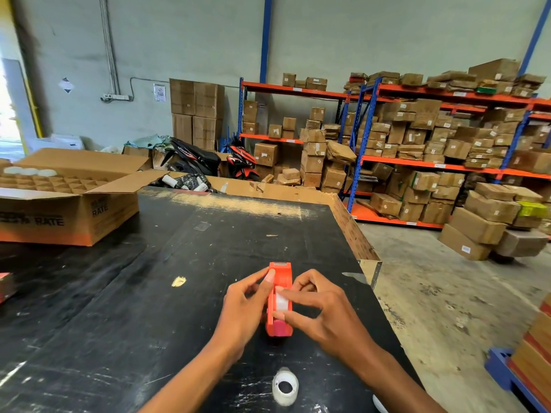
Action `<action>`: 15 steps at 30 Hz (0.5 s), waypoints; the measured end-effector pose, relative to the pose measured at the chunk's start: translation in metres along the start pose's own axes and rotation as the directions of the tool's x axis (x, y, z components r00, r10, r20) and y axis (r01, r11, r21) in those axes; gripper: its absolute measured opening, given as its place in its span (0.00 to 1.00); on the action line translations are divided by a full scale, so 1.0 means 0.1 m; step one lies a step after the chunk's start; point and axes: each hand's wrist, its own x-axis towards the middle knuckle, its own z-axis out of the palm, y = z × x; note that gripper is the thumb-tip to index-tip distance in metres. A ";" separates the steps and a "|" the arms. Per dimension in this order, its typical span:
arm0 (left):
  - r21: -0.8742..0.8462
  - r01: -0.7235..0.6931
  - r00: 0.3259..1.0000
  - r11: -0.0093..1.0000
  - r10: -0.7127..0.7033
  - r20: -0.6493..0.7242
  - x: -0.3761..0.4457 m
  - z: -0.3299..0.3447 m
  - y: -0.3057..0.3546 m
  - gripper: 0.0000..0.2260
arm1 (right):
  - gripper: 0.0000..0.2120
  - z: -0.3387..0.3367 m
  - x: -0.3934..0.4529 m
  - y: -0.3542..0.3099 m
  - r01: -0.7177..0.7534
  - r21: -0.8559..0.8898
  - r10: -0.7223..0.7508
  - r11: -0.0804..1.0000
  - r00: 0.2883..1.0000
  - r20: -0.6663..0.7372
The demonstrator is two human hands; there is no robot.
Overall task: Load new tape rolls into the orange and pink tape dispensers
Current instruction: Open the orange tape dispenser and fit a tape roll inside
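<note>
Your left hand and right hand both grip orange plastic tape dispenser | clear tape roll seated inside | spare white tape roll at desk's near edge

12 o'clock: grey wall ahead of me | 2 o'clock: orange-blue racks of cartons | 4 o'clock: concrete floor | 9 o'clock: daylight doorway

One orange dispenser, two tape rolls, two hands, one open carton.

Glossy orange plastic dispenser; scuffed matt black tabletop (scratched).
</note>
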 end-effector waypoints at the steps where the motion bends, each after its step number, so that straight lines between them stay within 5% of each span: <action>1: -0.002 0.008 1.000 1.000 -0.008 -0.001 0.00 0.00 0.00 0.11 | 0.13 0.00 0.00 0.00 0.061 -0.063 -0.062 0.996 0.998 -0.019; 7: -0.066 0.110 0.994 0.992 -0.109 0.024 -0.03 -0.03 0.03 0.11 | 0.06 0.03 -0.01 0.00 0.395 -0.454 -0.454 0.799 0.890 -0.025; 10: -0.120 0.179 0.982 0.977 -0.171 0.074 -0.08 -0.02 0.05 0.11 | 0.08 0.07 -0.01 0.03 0.421 -0.518 -0.493 0.745 0.870 -0.002; 15: -0.148 0.212 0.973 0.966 -0.194 0.127 -0.12 0.02 0.05 0.11 | 0.09 0.01 0.08 0.03 0.386 -0.420 -0.411 0.821 0.911 0.033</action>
